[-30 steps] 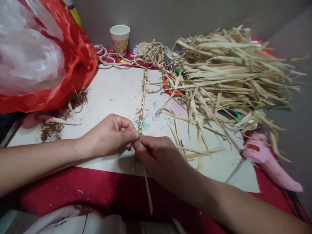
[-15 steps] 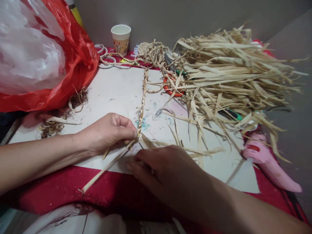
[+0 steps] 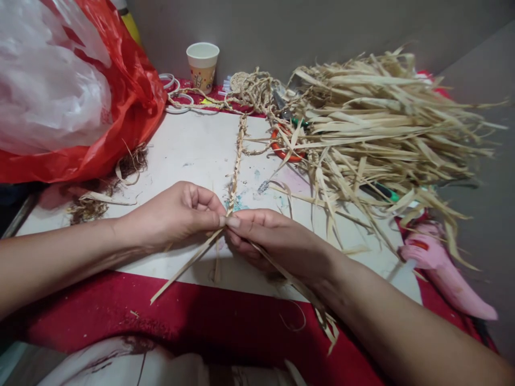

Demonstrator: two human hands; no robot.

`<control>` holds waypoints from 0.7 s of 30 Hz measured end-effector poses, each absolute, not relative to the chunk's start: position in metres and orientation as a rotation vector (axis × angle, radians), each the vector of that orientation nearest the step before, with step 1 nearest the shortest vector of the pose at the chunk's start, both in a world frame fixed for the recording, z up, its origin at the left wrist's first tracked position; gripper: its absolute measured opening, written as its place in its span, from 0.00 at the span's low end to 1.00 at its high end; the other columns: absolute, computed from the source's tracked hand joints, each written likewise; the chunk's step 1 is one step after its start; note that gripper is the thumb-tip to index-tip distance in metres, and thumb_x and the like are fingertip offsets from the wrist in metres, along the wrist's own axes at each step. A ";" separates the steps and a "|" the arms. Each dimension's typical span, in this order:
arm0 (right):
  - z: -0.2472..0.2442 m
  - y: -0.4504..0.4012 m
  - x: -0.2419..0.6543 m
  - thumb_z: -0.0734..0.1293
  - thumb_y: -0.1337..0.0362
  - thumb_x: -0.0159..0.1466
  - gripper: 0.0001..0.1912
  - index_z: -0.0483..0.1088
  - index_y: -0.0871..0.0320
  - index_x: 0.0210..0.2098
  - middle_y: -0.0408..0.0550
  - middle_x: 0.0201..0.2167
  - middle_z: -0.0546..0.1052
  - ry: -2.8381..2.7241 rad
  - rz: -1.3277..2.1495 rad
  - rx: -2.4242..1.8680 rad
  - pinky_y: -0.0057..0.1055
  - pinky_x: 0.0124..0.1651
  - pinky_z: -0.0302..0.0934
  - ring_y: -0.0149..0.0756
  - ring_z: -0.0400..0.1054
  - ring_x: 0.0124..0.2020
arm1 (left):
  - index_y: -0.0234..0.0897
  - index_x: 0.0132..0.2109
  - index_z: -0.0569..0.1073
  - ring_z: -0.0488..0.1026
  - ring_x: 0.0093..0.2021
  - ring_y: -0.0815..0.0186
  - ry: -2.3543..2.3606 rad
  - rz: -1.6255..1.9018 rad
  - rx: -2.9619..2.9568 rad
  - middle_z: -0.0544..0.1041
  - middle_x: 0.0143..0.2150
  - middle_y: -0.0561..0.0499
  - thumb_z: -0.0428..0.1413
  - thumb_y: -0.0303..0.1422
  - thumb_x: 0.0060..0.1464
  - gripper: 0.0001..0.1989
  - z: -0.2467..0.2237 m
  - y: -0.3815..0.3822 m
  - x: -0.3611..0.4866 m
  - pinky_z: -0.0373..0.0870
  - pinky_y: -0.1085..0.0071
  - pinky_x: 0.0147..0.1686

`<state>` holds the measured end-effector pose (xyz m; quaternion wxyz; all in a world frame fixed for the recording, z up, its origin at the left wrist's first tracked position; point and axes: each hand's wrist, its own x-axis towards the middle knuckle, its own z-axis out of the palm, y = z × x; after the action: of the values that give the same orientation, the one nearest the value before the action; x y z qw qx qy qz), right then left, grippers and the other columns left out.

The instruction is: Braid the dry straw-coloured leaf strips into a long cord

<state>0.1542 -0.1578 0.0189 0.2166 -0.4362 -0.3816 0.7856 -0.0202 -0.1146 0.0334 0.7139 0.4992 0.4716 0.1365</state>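
Observation:
A narrow braid of dry straw-coloured strips (image 3: 237, 166) runs away from me over the white board (image 3: 193, 145). At its near end, my left hand (image 3: 193, 212) pinches it between thumb and forefinger. Directly beside it, my right hand (image 3: 269, 233) is closed on the same end, thumb tip almost touching the left thumb. One loose strip (image 3: 187, 271) slants down to the left from the pinch. Another strip (image 3: 287, 276) passes beneath my right hand and trails toward the lower right. The exact crossing of the strips is hidden by the fingertips.
A large pile of dry strips (image 3: 386, 118) lies at right, with orange-handled scissors (image 3: 277, 145) at its edge. A pink glue gun (image 3: 446, 268) rests at far right. A red and white plastic bag (image 3: 132, 102) stands left; a paper cup (image 3: 202, 69) is behind.
My right hand has moved up and in to the braid's end and closed on it. The right strip now hangs toward the lower right. My left hand keeps its pinch.

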 end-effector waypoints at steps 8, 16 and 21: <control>0.013 -0.157 0.152 0.61 0.62 0.61 0.15 0.59 0.59 0.20 0.34 0.10 0.56 -1.039 2.099 -1.245 0.20 0.13 0.37 0.20 0.43 0.11 | 0.32 0.30 0.75 0.57 0.18 0.79 1.017 0.225 1.273 0.70 0.20 0.57 0.56 0.27 0.48 0.03 0.043 -0.116 -0.023 0.51 0.82 0.17; 0.014 -0.162 0.146 0.59 0.68 0.57 0.15 0.59 0.60 0.15 0.36 0.09 0.57 -1.181 1.899 -1.374 0.20 0.14 0.40 0.20 0.45 0.12 | 0.35 0.22 0.69 0.55 0.17 0.77 1.132 0.187 1.529 0.64 0.17 0.57 0.55 0.30 0.47 0.08 0.051 -0.120 -0.024 0.48 0.78 0.16; 0.017 -0.163 0.146 0.58 0.69 0.57 0.14 0.60 0.60 0.15 0.36 0.09 0.57 -1.152 1.910 -1.404 0.20 0.14 0.40 0.20 0.46 0.11 | 0.36 0.22 0.67 0.57 0.18 0.75 1.138 0.198 1.999 0.63 0.17 0.57 0.51 0.31 0.52 0.12 0.049 -0.137 -0.020 0.50 0.77 0.18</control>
<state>0.1463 -0.1633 0.0172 0.2503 -0.5156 -0.4233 0.7017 -0.0196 -0.1375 0.0490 0.4045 0.7918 0.4508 0.0784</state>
